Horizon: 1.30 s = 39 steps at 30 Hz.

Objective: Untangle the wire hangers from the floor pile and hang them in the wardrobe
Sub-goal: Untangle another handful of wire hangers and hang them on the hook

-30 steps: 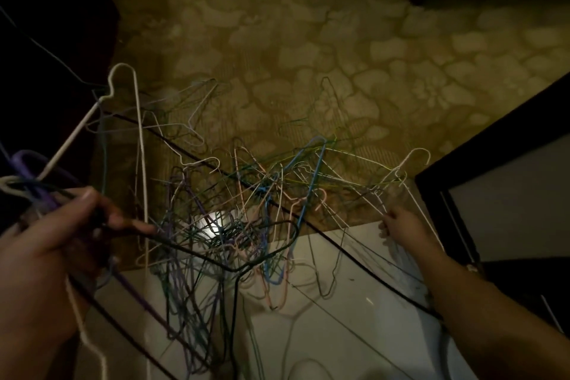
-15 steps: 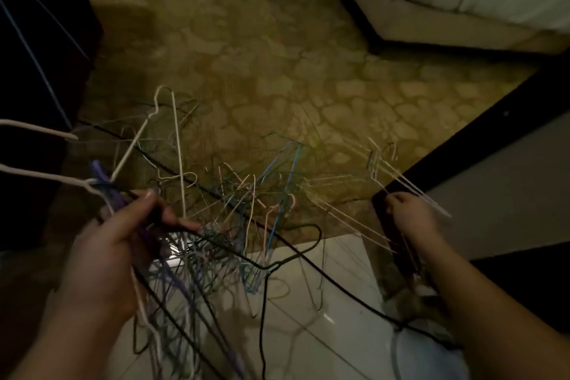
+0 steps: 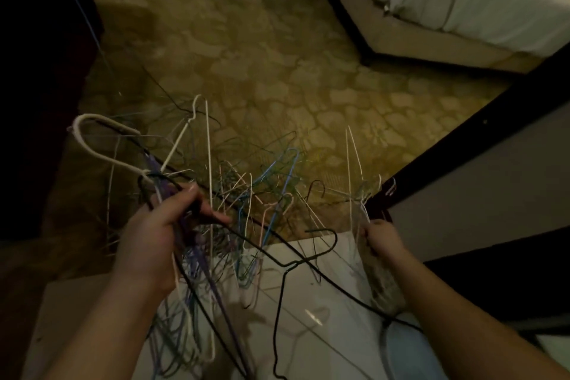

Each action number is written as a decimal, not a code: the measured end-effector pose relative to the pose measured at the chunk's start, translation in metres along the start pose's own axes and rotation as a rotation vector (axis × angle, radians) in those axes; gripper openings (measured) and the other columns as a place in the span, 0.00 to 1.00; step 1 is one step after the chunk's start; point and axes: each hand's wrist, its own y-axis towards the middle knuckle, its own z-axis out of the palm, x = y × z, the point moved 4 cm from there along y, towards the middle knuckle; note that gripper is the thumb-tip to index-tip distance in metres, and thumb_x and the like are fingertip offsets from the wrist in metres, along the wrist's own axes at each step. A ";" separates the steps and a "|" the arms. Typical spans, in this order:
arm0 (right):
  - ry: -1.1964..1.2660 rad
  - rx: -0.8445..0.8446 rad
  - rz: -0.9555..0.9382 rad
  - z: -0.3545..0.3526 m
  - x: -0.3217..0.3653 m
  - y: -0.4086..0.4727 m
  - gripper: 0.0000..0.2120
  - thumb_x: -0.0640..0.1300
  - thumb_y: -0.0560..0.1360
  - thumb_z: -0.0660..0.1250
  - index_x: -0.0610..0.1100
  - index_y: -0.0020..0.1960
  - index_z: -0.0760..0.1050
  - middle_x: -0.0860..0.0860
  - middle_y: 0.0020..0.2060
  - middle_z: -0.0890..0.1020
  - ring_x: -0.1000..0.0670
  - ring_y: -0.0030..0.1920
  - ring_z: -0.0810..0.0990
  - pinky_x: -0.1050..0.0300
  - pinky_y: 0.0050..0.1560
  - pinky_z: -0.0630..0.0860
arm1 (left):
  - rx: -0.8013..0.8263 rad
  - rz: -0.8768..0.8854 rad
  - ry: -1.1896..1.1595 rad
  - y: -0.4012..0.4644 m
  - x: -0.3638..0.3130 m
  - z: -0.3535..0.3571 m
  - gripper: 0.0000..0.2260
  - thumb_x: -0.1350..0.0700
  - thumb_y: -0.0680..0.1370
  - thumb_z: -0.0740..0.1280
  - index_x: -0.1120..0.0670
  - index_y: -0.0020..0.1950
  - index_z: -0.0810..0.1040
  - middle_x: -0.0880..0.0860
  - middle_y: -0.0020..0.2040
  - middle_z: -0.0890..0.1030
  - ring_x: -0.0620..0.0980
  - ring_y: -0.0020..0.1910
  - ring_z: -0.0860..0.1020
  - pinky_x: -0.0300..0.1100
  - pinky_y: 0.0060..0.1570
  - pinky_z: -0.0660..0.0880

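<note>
A tangled pile of wire hangers (image 3: 246,203) is seen in the middle of the scene, lying partly on the patterned carpet (image 3: 277,71) and partly on the white tile floor (image 3: 308,302) at the near side. Many colours are mixed in it — blue, pink, white, green and black wires are crossed over each other.

The left hand (image 3: 160,241) is raised at the near left, and its fingers are curled tightly around a bundle of hangers. In this bundle a white hanger (image 3: 101,145) with its hook pointing to the far left, a purple hanger (image 3: 200,256) and a black hanger (image 3: 296,262) can be distinguished; the black one is stretched to the right, over the tile. The bundle is hooked into the pile.

The right hand (image 3: 381,237) is held at the near right, just beside a dark door frame (image 3: 462,139). A few thin pale hangers (image 3: 354,176) are pinched in its fingers, and they stand almost upright above the hand. The exact number cannot be told, because the wires are blurred.

The two hands are kept well apart, with the pile between them. At the far right a bed (image 3: 462,9) with white cover is visible.
</note>
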 end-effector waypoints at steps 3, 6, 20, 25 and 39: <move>0.076 0.044 0.084 0.029 -0.029 -0.017 0.09 0.45 0.81 0.58 0.39 0.50 0.72 0.46 0.35 0.73 0.49 0.30 0.70 0.57 0.31 0.68 | -0.003 -0.028 0.019 -0.004 0.002 -0.003 0.10 0.56 0.80 0.62 0.53 0.39 0.76 0.52 0.32 0.78 0.55 0.37 0.84 0.36 0.24 0.70; 0.176 0.078 0.115 0.058 -0.048 -0.027 0.19 0.53 0.83 0.53 0.39 0.63 0.70 0.41 0.49 0.78 0.51 0.36 0.74 0.56 0.40 0.76 | -0.006 -0.047 0.021 -0.004 0.006 -0.006 0.08 0.55 0.78 0.64 0.54 0.40 0.76 0.52 0.33 0.78 0.55 0.38 0.85 0.36 0.24 0.70; 0.441 0.126 0.381 0.080 -0.063 -0.036 0.09 0.45 0.81 0.60 0.42 0.47 0.75 0.48 0.31 0.68 0.51 0.28 0.64 0.62 0.25 0.64 | -0.033 -0.067 0.029 -0.007 0.014 -0.028 0.08 0.50 0.71 0.69 0.55 0.41 0.79 0.55 0.36 0.79 0.63 0.43 0.84 0.49 0.40 0.72; 0.389 0.021 0.253 0.074 -0.061 -0.047 0.09 0.44 0.79 0.60 0.41 0.46 0.77 0.48 0.30 0.65 0.50 0.28 0.63 0.58 0.29 0.62 | -0.048 -0.057 0.058 -0.011 0.010 -0.034 0.08 0.50 0.72 0.68 0.53 0.39 0.80 0.54 0.35 0.79 0.64 0.45 0.84 0.45 0.35 0.71; 0.471 -0.097 -0.092 0.034 -0.044 -0.076 0.11 0.42 0.79 0.61 0.40 0.45 0.80 0.43 0.30 0.68 0.48 0.31 0.66 0.54 0.33 0.64 | 0.062 -0.090 0.079 -0.010 0.019 -0.006 0.07 0.53 0.73 0.68 0.55 0.38 0.78 0.56 0.34 0.79 0.60 0.37 0.83 0.50 0.39 0.70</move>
